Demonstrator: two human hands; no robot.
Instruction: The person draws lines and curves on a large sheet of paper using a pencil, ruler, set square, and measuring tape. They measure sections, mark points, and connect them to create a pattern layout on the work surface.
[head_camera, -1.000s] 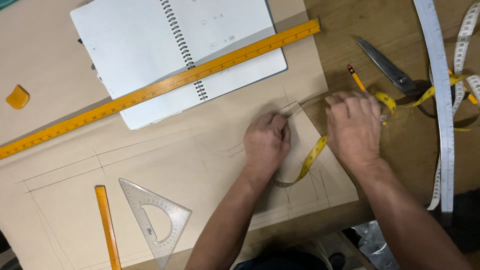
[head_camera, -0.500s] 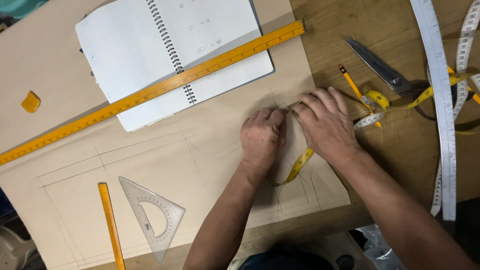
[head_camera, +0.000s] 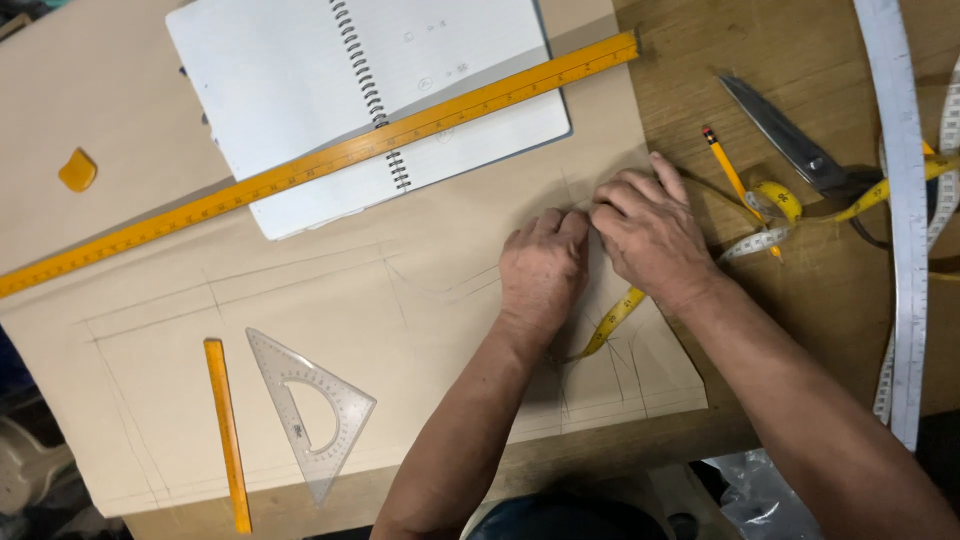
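On a wooden worktable (head_camera: 800, 300), tan pattern paper (head_camera: 300, 300) covers most of the top. Left hand (head_camera: 542, 270) and right hand (head_camera: 650, 232) both press flat, fingers loosely curled, pinning a yellow tape measure (head_camera: 612, 322) down near the paper's right edge.

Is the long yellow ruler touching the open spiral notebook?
Touching. The head view shows the long yellow ruler lying straight across the open pages of the spiral notebook, over its wire binding, with no gap visible between them.

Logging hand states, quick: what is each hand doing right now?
Left hand: fingers curled, pressing the yellow tape measure onto the brown paper.
Right hand: fingers pressing the same tape flat.
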